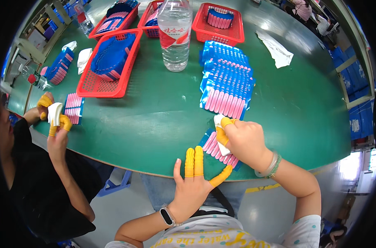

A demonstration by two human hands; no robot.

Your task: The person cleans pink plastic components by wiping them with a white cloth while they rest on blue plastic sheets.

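While a co-worker's hands (pixel 51 118) are wiping at the frame's left, I am resting my left hand (pixel 191 182) open and empty at the table edge (pixel 126 159); my right hand (pixel 243 140) is pinching a white cloth (pixel 219 134) onto one blue-and-pink card (pixel 212 145), half hidden beneath, lower centre; the fanned stack (pixel 227 82) above looks finished, though I am only guessing

I see a fanned stack of flat blue-and-pink packets (pixel 227 80) mid-table — one more packet (pixel 217 149) lies under my right hand (pixel 243 140) at the near edge. The clear bottle (pixel 174 33) wears a red-and-white label (pixel 174 35). Similar packets (pixel 73 108) lie by a co-worker's hands — far left.
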